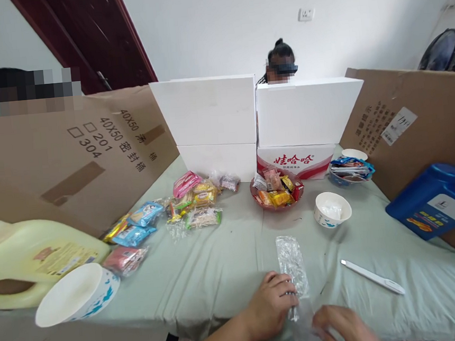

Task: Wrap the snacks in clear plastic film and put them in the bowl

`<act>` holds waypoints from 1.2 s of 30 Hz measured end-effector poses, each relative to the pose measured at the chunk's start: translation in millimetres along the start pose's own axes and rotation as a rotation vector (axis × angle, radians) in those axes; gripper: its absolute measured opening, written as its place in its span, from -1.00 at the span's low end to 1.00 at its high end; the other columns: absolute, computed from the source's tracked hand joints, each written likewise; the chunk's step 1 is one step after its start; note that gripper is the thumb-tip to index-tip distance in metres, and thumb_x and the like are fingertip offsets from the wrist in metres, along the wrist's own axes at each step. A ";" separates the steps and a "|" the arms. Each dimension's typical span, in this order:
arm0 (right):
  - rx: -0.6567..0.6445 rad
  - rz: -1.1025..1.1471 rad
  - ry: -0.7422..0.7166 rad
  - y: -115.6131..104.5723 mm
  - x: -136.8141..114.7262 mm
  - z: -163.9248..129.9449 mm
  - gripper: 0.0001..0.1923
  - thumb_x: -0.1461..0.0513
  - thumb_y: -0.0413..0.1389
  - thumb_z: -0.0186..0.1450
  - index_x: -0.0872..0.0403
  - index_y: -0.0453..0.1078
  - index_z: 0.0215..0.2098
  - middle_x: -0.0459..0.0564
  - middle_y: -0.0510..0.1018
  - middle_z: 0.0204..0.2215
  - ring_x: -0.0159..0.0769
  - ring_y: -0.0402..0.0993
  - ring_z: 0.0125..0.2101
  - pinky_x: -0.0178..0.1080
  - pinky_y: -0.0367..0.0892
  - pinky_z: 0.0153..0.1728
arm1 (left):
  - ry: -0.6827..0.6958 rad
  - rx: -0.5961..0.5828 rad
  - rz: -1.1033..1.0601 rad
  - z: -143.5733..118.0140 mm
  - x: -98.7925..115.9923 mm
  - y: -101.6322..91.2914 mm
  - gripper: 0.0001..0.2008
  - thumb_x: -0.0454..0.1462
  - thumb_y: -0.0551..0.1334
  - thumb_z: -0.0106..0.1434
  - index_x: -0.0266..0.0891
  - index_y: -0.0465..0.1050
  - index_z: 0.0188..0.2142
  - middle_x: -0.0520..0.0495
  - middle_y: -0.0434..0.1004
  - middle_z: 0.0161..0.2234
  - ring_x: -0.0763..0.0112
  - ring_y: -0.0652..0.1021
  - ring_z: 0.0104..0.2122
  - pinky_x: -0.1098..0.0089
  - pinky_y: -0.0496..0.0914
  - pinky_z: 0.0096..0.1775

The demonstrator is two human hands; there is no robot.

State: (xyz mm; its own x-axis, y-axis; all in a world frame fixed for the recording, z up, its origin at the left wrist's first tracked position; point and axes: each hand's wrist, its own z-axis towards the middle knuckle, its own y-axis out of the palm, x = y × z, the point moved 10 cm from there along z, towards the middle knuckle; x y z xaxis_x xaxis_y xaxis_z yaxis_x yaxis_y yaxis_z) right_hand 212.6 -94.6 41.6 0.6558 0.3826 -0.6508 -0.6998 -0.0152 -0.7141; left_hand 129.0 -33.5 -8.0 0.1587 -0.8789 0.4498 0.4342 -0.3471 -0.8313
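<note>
Clear packet (292,264) lies lengthwise away from the person; left hand (272,305) pinches its near end, right hand (345,330) closed on its lower edge.

We see a pale green counter (220,266) walled by cardboard sheets (70,152) left and right. At the far edge stand white foam boxes (206,114) and a red-printed carton (295,162). A red bowl of snacks (276,194) sits before them, with loose snack packets (194,200) spread to its left. A white paper bowl (332,209) lies right of the red one, a white pen (372,277) nearer. A yellow jug (31,256) and a tipped paper bowl (77,295) lie near left, a blue jug (437,202) right.
</note>
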 end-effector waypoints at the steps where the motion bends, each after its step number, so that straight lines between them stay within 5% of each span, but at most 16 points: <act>1: -0.007 0.086 0.116 -0.6 13.5 13.3 -0.88 0.25 -0.03 0.35 -0.02 0.33 -0.31 -0.13 0.54 -0.44 -0.39 0.50 -0.43 -0.37 0.37 -0.38 | -0.004 -0.013 -0.016 0.1 -1.2 1.3 -0.75 -0.38 0.15 0.20 -0.10 0.46 -0.15 0.00 0.53 -0.09 0.26 0.37 0.08 0.19 0.16 0.11; 6: 0.077 0.092 0.536 -1.9 97.5 69.7 -0.84 0.22 -0.11 0.32 0.04 0.29 -0.28 -0.18 0.43 -0.58 -0.36 0.40 -0.54 -0.35 0.26 -0.48 | -0.073 -0.007 -0.124 4.8 -7.0 -4.5 -0.67 -0.47 0.08 0.10 -0.16 0.44 -0.20 -0.06 0.55 -0.16 0.28 0.44 -0.02 0.20 0.23 0.07; 10: 0.071 -0.045 0.636 5.6 130.6 93.8 -0.83 0.24 -0.11 0.31 0.05 0.32 -0.28 -0.17 0.44 -0.61 -0.34 0.40 -0.54 -0.34 0.18 -0.44 | -0.119 0.104 -0.215 3.7 -12.1 -17.7 -0.55 -0.50 0.04 0.07 -0.20 0.31 -0.04 -0.12 0.51 -0.14 0.27 0.47 -0.10 0.21 0.32 -0.01; 15: 0.075 -0.218 0.711 10.1 131.2 95.5 -0.82 0.28 -0.11 0.35 0.07 0.33 -0.27 0.02 0.56 -0.40 -0.28 0.45 -0.39 -0.31 0.08 -0.41 | -0.147 0.232 -0.210 -4.7 -17.9 -25.6 -0.33 -0.46 0.05 0.17 -0.22 -0.08 0.27 -0.21 0.44 -0.03 0.22 0.45 -0.08 0.16 0.37 -0.02; 20: 0.078 -0.291 0.760 12.0 130.0 96.1 -0.83 0.29 -0.11 0.37 0.08 0.31 -0.25 0.06 0.57 -0.39 -0.24 0.47 -0.38 -0.29 0.05 -0.41 | -0.157 0.181 -0.213 -0.8 -11.0 -29.2 -0.68 -0.33 0.08 0.31 -0.17 0.31 0.05 -0.15 0.46 -0.13 0.21 0.44 -0.10 0.17 0.39 -0.04; 26: 0.114 -0.214 0.747 10.9 129.7 95.9 -0.85 0.29 -0.10 0.35 0.07 0.29 -0.26 0.05 0.54 -0.39 -0.24 0.47 -0.36 -0.29 0.10 -0.39 | -0.244 0.316 -0.044 29.0 -41.5 -57.3 -0.79 -0.39 0.05 0.30 -0.23 0.43 -0.15 -0.16 0.46 -0.22 0.24 0.45 -0.17 0.19 0.41 -0.10; 30: 0.122 -0.011 0.730 12.9 133.9 91.3 -0.88 0.27 -0.02 0.28 0.05 0.27 -0.20 -0.07 0.49 -0.48 -0.29 0.45 -0.43 -0.30 0.19 -0.41 | -0.099 0.186 0.002 55.8 -55.0 -37.3 -0.83 -0.42 0.11 0.27 -0.23 0.45 -0.24 -0.12 0.51 -0.14 0.21 0.44 0.00 0.15 0.33 0.05; 36: 0.049 0.391 0.742 29.5 129.6 61.5 -0.58 0.18 0.06 0.18 0.05 0.19 0.00 -0.24 0.41 -0.55 -0.46 0.21 -0.71 -0.37 0.15 -0.67 | -0.105 0.118 -0.001 55.8 -60.7 -23.7 -0.85 -0.39 0.14 0.30 -0.20 0.47 -0.21 -0.07 0.51 -0.07 0.27 0.42 0.04 0.19 0.29 0.08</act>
State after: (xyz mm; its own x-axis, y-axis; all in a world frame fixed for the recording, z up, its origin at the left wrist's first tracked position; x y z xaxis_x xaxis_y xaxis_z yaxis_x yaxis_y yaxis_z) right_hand 259.5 11.4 -48.0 0.3679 -0.3486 -0.8620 -0.9156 0.0261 -0.4013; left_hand 158.5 46.3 2.6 0.2477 -0.8371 0.4878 0.5347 -0.3018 -0.7893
